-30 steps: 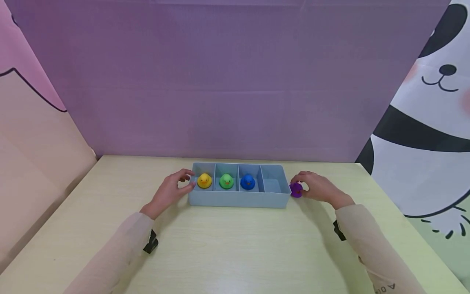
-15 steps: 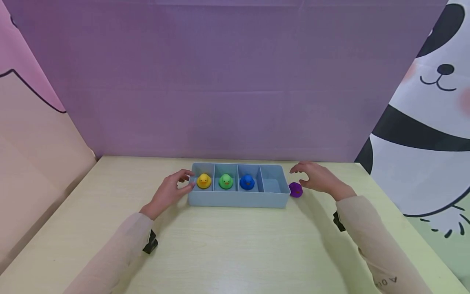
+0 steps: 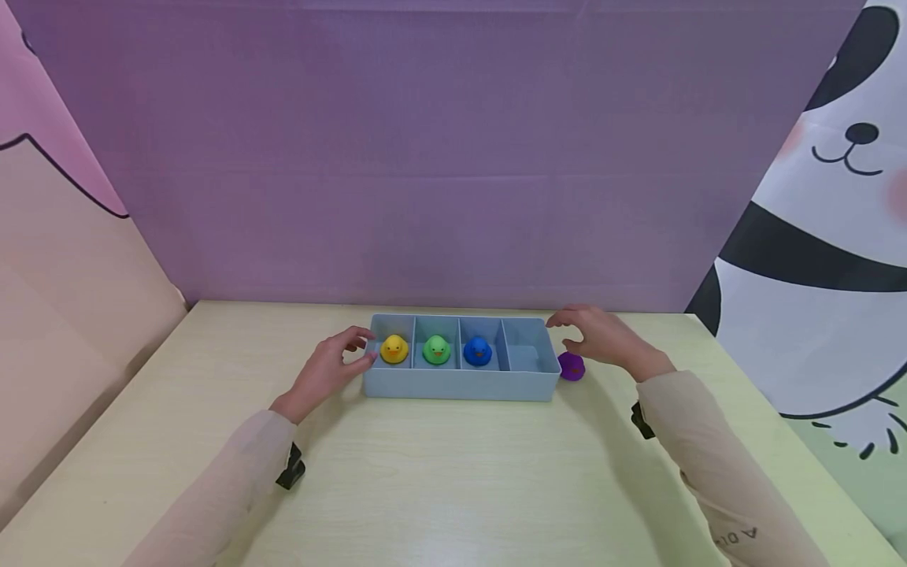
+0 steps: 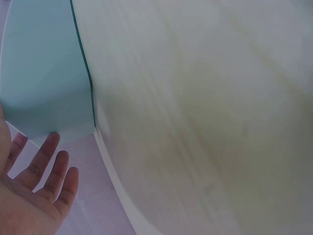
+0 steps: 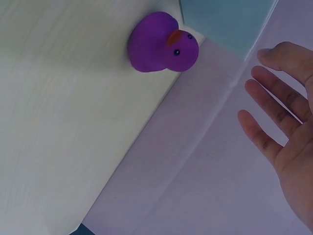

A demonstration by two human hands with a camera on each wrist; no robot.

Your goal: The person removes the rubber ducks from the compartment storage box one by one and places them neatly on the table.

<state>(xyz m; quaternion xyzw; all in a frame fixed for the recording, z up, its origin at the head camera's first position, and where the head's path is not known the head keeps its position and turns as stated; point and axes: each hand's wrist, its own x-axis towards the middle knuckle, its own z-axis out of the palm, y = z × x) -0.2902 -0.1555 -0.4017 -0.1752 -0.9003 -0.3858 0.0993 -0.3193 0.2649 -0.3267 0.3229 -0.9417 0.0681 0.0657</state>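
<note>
A light blue box (image 3: 457, 385) with a row of compartments stands on the table. A yellow rubber duck (image 3: 394, 349), a green rubber duck (image 3: 436, 350) and a blue rubber duck (image 3: 478, 351) sit in separate compartments from the left; the rightmost compartment holds nothing. My left hand (image 3: 331, 367) is at the box's left end, fingers loosely extended, fingertips touching or very close to it. My right hand (image 3: 603, 339) hovers over the box's right end, fingers spread and holding nothing. Below it a purple rubber duck (image 3: 571, 366) rests on the table, right beside the box.
The pale wooden table (image 3: 453, 480) ends at a purple backdrop (image 3: 453, 157) close behind the box. A panda-printed panel (image 3: 829, 236) stands on the right, and a beige and pink panel (image 3: 64, 299) on the left.
My right hand has let go of the purple duck, risen, and moved left toward the box's right end. The duck stays beside the box. My left hand has not visibly moved.
</note>
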